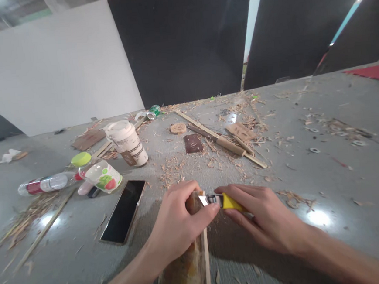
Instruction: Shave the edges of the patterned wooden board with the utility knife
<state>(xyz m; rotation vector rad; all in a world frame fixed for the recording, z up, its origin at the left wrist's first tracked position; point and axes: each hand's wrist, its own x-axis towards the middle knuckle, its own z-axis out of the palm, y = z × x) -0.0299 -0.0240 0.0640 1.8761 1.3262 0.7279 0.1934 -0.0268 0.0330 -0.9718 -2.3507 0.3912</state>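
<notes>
My right hand (264, 215) is closed around a utility knife (232, 202) with a yellow handle. Its short blade points left, at the far end of a long split piece of bamboo (182, 271). That piece has a brown, mottled face and a pale cut edge, and runs toward me. My left hand (177, 219) grips it near the far end, fingers curled over. The left thumb reaches across to the knife's front, by the blade. Part of the bamboo is hidden beneath my left hand.
A black phone (124, 212) lies left of my left hand. Beyond it are a paper cup (132, 144), a lidded clear container (104, 177) and a plastic bottle (53, 183). Ahead lie wooden strips (222, 141), a brown packet (193, 143), a green can (153, 112) and scattered shavings.
</notes>
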